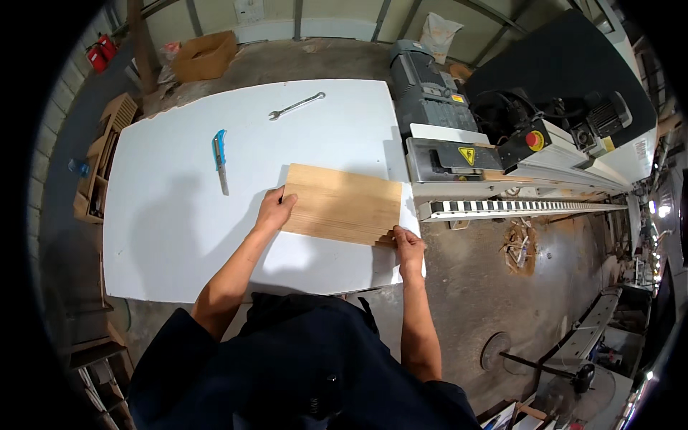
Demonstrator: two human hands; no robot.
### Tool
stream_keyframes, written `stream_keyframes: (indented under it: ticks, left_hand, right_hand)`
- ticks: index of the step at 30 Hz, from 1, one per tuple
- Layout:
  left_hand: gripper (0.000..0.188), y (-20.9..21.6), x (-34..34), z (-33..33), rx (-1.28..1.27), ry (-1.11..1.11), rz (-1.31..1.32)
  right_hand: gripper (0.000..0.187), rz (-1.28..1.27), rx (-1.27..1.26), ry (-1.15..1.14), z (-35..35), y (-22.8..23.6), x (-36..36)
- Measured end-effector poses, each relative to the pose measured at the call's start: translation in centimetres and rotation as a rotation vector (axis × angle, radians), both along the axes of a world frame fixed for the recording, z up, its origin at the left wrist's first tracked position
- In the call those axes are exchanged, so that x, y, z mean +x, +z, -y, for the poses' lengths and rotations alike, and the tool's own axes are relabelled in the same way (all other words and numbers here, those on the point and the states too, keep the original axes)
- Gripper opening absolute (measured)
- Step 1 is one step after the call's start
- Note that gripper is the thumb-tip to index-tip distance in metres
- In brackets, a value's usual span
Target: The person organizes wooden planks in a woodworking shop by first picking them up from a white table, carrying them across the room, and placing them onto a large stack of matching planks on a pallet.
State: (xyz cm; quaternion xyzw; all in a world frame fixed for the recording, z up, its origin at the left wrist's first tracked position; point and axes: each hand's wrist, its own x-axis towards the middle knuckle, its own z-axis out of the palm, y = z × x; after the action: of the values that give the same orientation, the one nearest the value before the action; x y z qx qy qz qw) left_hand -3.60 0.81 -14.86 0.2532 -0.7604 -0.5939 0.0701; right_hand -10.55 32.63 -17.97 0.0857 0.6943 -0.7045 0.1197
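Note:
Between my two hands is a light-brown wooden board (344,201), with fine parallel lines running along its near part. My left hand (276,209) grips its left edge, thumb on top. At the near right corner, my right hand (408,247) pinches the board, its fingertips partly hidden at the edge. Beneath lies a white tabletop (172,158). A utility knife (221,159) with a blue handle and its blade out rests left of the board. Farther back lies a metal combination wrench (297,105).
A machine (459,154) with a grey motor and a red emergency button (534,140) stands against the table's right side, its long toothed rail (516,208) reaching right. A cardboard box (204,57) sits on the floor behind. Wood scraps (519,247) lie on the floor at right.

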Motion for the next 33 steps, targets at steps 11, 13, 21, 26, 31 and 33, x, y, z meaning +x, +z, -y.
stream_keyframes:
  ticks: [11, 13, 21, 26, 31, 33]
  left_hand:
    - [0.035, -1.0, 0.4, 0.6, -0.152, 0.02, 0.012]
    - [0.035, -1.7, 0.6, 1.0, -0.17, 0.019, -0.008]
    - [0.035, -1.4, 0.0, 1.1, 0.003, -0.064, 0.028]
    - [0.033, -2.4, 0.0, 0.9, -0.051, -0.005, -0.061]
    - [0.036, -0.2, 0.4, 1.1, 0.094, -0.065, 0.005]
    - [0.038, -0.4, 0.8, 0.9, -0.226, 0.036, -0.052]
  right_hand:
    - [0.03, -0.182, 0.202, -0.018, 0.0, 0.8, -2.2]
    - [0.03, -0.244, 0.162, -0.018, 0.7, 1.7, -4.1]
    - [0.03, 0.355, -0.665, -0.362, 2.6, 3.9, -12.8]
    - [0.028, 0.379, -0.608, -0.421, 2.9, 3.5, -14.8]
    - [0.007, 0.294, -0.407, -0.418, 4.9, 4.7, -13.1]
    - [0.007, 0.295, -0.419, -0.377, 5.4, 4.8, -12.0]
